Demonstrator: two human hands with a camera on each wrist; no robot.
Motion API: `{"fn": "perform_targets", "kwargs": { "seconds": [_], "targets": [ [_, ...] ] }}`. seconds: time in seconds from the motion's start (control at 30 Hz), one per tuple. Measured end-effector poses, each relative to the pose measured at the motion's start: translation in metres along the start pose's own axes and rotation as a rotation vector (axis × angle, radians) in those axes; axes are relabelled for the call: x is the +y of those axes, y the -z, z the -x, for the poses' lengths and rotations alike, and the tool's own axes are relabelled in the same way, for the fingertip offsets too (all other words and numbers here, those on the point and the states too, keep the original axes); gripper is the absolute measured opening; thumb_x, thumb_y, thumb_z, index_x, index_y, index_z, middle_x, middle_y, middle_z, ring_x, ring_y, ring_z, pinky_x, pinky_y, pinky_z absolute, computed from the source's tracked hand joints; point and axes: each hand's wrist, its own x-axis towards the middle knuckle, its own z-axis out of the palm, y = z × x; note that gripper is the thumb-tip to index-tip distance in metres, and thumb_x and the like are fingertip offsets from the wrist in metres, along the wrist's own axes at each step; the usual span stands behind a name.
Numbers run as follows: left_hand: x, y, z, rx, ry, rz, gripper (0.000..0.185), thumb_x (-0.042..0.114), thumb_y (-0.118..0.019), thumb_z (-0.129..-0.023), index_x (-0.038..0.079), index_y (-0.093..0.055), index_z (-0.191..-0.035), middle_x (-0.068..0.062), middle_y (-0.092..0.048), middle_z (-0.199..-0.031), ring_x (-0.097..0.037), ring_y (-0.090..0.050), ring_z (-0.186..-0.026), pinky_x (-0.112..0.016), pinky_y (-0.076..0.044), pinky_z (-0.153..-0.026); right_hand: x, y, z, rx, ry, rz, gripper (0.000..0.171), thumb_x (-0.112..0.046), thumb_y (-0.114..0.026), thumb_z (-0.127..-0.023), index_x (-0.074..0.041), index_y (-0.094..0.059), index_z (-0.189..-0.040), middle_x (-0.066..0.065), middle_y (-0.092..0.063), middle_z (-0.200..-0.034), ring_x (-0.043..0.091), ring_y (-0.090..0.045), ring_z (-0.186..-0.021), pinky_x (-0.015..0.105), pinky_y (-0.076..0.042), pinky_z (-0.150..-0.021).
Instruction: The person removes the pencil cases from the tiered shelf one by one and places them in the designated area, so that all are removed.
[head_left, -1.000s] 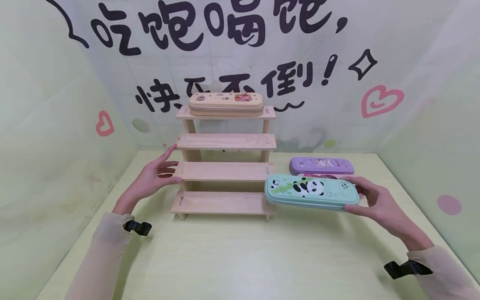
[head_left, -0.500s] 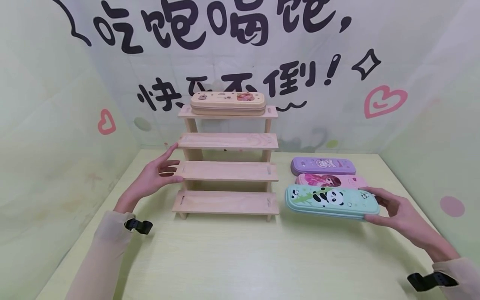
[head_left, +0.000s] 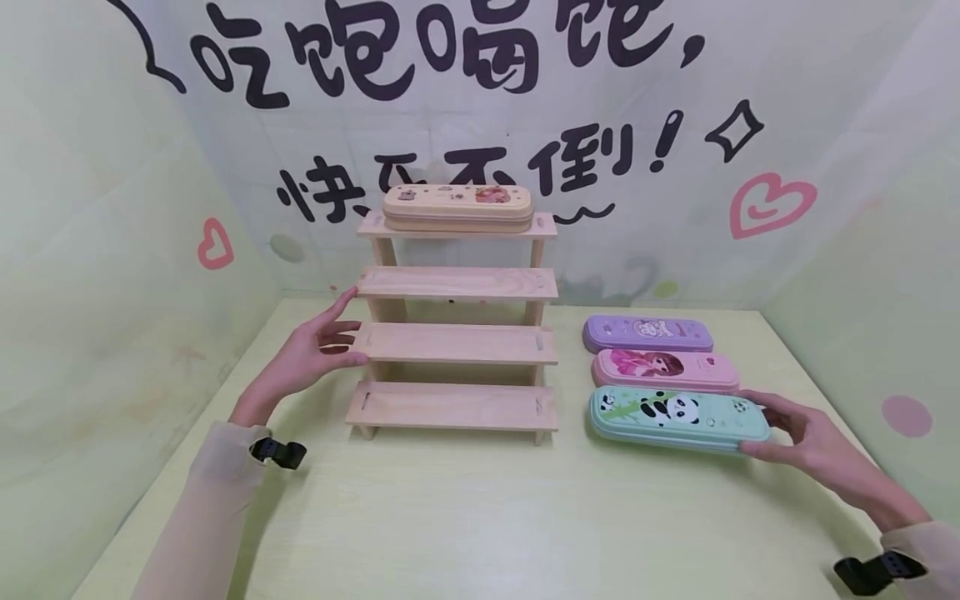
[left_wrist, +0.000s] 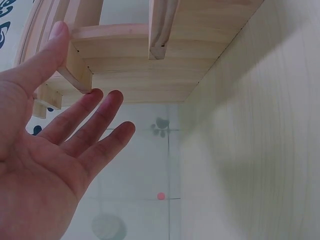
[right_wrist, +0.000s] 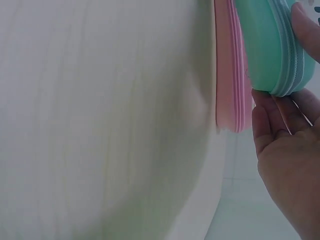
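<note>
The right hand [head_left: 813, 446] is being kept curled round the right end of the green panda pencil case [head_left: 678, 417] — thumb at the near edge, fingers [right_wrist: 272, 117] over the far side, as the right wrist view shows. Compared with a second ago, the case is being held lower and further right: then it was lifted level with the rack's lower steps, now it is being set down on the desk [head_left: 480, 517], just in front of the pink pencil case [head_left: 663, 368], the two edges lying close together. Whether its full length is already resting on the surface cannot be told. The move is being judged as a return to the row rather than a placement on the rack.

The left hand [head_left: 311, 354] is being held wide, fingers straight, with a fingertip [left_wrist: 59, 31] touching the left end of the wooden stepped rack [head_left: 456, 333] and nothing gripped; its position is unchanged.

Beyond the pink case a purple pencil case [head_left: 647, 333] is lying, all three parallel to the right of the rack. On the top step a beige pencil case [head_left: 457, 207] is resting; the three lower steps are bare.
</note>
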Motion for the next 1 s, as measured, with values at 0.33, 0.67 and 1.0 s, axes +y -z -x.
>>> {"fn": "perform_targets", "kwargs": {
  "seconds": [0.33, 0.67, 1.0],
  "targets": [
    [0.0, 0.0, 0.001, 0.001, -0.002, 0.0, 0.106, 0.018, -0.086, -0.092, 0.043, -0.018, -0.169, -0.027, -0.056, -0.147, -0.042, -0.063, -0.126, -0.051, -0.053, -0.105, 0.02, 0.006, -0.003, 0.015, -0.031, 0.05, 0.071, -0.004, -0.08, -0.093, -0.003, -0.047, -0.156, -0.009, -0.068, -0.12, 0.003, -0.06, -0.104, 0.017, -0.047, -0.077],
    [0.001, 0.0, 0.0, 0.001, -0.005, -0.006, 0.105, 0.019, -0.086, -0.092, 0.044, -0.018, -0.168, -0.027, -0.057, -0.147, -0.042, -0.063, -0.126, -0.05, -0.053, -0.105, 0.025, 0.009, -0.007, -0.011, -0.028, 0.111, 0.075, -0.01, -0.084, -0.091, 0.002, -0.046, -0.155, -0.026, -0.056, -0.13, -0.013, -0.052, -0.113, 0.009, -0.046, -0.084],
    [0.0, -0.001, -0.001, 0.002, -0.004, -0.004, 0.106, 0.019, -0.086, -0.091, 0.043, -0.019, -0.168, -0.027, -0.057, -0.147, -0.042, -0.064, -0.126, -0.05, -0.053, -0.105, 0.031, 0.013, -0.011, -0.013, -0.051, 0.179, 0.074, -0.014, -0.086, -0.089, -0.002, -0.05, -0.153, -0.026, -0.051, -0.13, -0.018, -0.049, -0.111, 0.008, -0.044, -0.081]
  ]
}}
